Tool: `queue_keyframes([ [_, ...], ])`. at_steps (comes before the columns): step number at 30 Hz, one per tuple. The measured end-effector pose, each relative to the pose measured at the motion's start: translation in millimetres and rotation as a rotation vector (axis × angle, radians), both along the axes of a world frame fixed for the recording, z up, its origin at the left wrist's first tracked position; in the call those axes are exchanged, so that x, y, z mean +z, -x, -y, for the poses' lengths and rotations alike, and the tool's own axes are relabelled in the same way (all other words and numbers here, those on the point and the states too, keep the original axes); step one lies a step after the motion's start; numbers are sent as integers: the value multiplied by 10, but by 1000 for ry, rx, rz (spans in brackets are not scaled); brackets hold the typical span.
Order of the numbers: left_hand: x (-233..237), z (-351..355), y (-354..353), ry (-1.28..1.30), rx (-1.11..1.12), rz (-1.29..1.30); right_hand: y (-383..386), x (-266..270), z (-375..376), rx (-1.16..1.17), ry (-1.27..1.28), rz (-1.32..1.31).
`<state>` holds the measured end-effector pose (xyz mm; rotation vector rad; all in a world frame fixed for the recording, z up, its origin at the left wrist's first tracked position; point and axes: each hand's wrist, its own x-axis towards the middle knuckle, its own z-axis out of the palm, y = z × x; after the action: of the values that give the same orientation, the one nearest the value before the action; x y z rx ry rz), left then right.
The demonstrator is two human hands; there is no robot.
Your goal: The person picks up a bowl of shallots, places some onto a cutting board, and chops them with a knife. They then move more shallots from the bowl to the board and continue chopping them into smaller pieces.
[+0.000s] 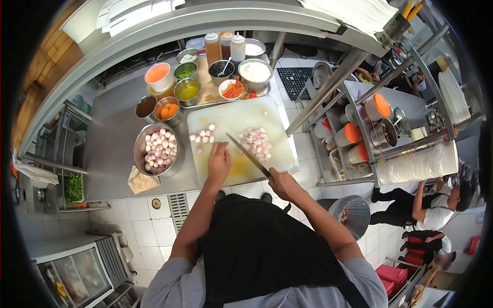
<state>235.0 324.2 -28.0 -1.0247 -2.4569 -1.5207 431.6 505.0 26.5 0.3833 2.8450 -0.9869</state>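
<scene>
right hand (283, 184) is clasping knife (248, 152) | left hand (219, 163) is resting on cutting board (231, 118), grip unclear | sliced pile (257, 142) is lying centre; full bowl (139, 154) is waiting centre-left

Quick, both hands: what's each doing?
Left hand: pressed down on white rectangular plastic cutting board; hold cannot be told.
Right hand: closed on long steel-bladed knife.
</scene>
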Motion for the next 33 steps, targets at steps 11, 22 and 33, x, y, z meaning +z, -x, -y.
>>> queue_keyframes([
  [11, 113, -161, 1079, 508, 14, -325, -107, -253, -71, -30, 54, -46],
  [22, 62, -27, 170, 126, -171, 34, -103, -113, 222, -96, -11, 91],
  [33, 132, -28, 83, 62, -217, -4, -129, -122, 313, -54, -83, 102],
])
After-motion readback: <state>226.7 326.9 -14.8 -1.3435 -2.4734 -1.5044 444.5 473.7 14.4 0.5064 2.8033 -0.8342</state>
